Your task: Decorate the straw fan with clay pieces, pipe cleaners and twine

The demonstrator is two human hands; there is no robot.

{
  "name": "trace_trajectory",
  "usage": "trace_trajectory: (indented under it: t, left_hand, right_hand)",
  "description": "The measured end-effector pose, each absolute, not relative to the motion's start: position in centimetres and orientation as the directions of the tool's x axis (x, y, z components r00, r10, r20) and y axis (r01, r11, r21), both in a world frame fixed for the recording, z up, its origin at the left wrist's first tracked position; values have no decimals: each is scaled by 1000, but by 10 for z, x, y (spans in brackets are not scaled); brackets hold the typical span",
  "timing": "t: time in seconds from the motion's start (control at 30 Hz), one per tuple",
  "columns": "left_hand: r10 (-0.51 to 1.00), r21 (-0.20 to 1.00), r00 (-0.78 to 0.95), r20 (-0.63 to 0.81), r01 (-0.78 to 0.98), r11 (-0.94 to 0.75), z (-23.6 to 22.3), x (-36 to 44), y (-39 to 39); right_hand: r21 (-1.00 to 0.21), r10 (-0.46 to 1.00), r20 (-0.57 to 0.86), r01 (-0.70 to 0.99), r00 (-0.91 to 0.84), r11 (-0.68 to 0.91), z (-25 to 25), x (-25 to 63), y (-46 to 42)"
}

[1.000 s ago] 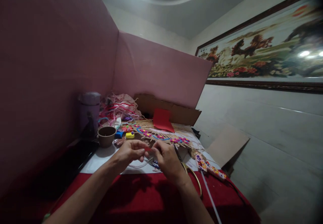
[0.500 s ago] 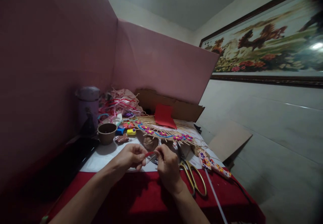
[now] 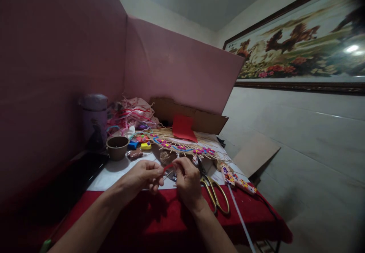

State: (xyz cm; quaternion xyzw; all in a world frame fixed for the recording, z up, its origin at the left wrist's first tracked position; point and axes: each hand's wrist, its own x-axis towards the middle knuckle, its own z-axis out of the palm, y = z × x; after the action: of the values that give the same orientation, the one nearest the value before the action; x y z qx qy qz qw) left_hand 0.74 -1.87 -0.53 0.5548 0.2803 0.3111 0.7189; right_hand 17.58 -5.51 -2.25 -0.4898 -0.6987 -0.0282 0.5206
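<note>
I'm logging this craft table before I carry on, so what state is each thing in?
Left hand: pinching the red strip.
Right hand: pinching it too.
Red strip: held between both hands.
Scissors: lying down, handle loops apart.
Brown cup: upright, uncovered; contents unclear.
Purple container: upright, lid on.
Floral glue gun: lying down; can't tell if it's hot.
Red sheet: bent, unrolled.
</note>
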Motion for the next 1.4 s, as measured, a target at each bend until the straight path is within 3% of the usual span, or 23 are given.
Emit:
trace_trajectory:
  t: [0.23, 0.33, 0.6, 1.07, 1.23, 1.4]
  left_hand:
    - [764, 946, 646, -6, -245, 214, -7, 10, -16]
    - [757, 940, 649, 77, -300, 162, -6, 12, -18]
    - [833, 953, 480, 275, -248, -171, -3, 18, -20]
    - [844, 891, 304, 442, -38, -453, -11, 19, -21]
    - [774, 768, 216, 595, 133, -627, -14, 19, -21]
    - [857, 896, 266, 442, -88, -435, -6, 18, -22]
  right_hand:
    - [-268, 555, 815, 742, -166, 615, -17, 170, -59]
    - [-346, 587, 794, 677, -158, 650, -20, 168, -60]
    - [-561, 702, 705, 522, -106, 642, -19, 164, -64]
    - [-633, 757, 643, 477, -114, 609, -20, 157, -63]
    - [-669, 778, 623, 464, -74, 580, -21, 156, -62]
    - [-841, 860, 505, 179, -76, 510, -19, 159, -60]
